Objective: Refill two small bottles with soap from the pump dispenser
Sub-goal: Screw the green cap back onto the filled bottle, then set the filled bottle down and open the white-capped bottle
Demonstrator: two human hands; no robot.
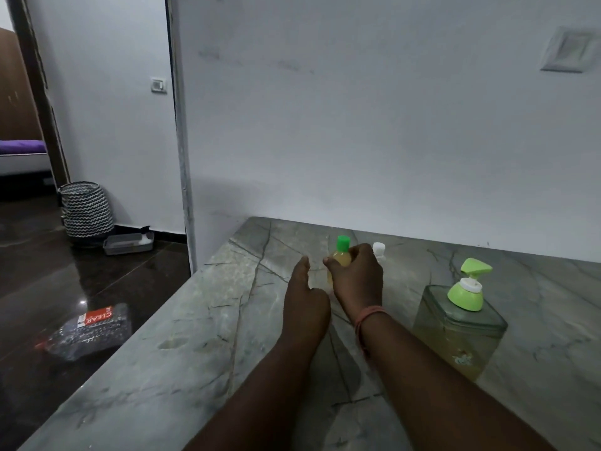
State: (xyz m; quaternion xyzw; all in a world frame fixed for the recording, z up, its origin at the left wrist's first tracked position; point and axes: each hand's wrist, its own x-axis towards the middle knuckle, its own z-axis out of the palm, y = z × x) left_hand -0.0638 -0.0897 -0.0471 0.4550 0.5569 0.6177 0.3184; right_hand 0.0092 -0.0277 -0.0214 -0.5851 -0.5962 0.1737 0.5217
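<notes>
A small bottle with a green cap (342,252) holds yellowish liquid and stands on the grey marble counter (195,346). My right hand (357,281) grips its body, fingers curled round it. Just left of the bottle, my left hand (304,304) is relaxed, fingers extended, holding nothing. A second small bottle with a white cap (379,249) stands behind my right hand, mostly hidden. The square clear pump dispenser (461,330), with a light green pump head and yellowish soap inside, stands to the right of my hands.
The white wall runs close behind the bottles. The counter's left edge drops to a dark glossy floor with a plastic packet (89,330), a zigzag-patterned basket (86,209) and a grey tray (128,244). A doorway opens at far left.
</notes>
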